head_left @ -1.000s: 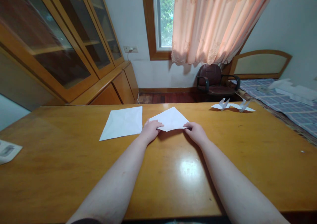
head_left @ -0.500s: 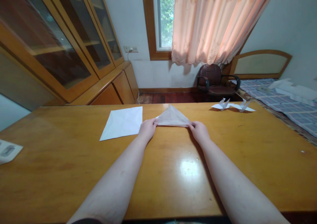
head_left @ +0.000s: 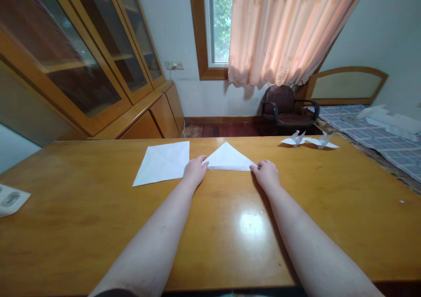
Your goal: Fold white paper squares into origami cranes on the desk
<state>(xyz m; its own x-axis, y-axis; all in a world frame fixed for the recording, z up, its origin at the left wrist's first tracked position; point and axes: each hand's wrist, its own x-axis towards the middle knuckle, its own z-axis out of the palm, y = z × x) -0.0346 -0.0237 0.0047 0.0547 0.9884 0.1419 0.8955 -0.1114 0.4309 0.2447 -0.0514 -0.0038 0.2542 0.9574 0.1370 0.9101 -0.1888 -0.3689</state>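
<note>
A white sheet of paper point(head_left: 226, 157), folded into a triangle, lies on the wooden table with its point away from me and its long fold towards me. My left hand point(head_left: 195, 171) grips the left corner between thumb and fingers. At the opposite corner, my right hand point(head_left: 266, 173) pinches the paper the same way. An unfolded white square sheet point(head_left: 162, 162), with faint creases, lies flat just left of the triangle, close to my left hand.
Two folded paper cranes point(head_left: 296, 140) stand near the far right edge of the table point(head_left: 217, 235). A printed paper item point(head_left: 13, 199) lies at the left edge. Beyond the table are a glass-door cabinet point(head_left: 98, 60), an office chair point(head_left: 283, 106) and a bed point(head_left: 368, 121).
The folded triangle has come down from a raised, shaded tilt to lie flatter, its near edge slightly closer to me. Both hands keep hold of its corners.
</note>
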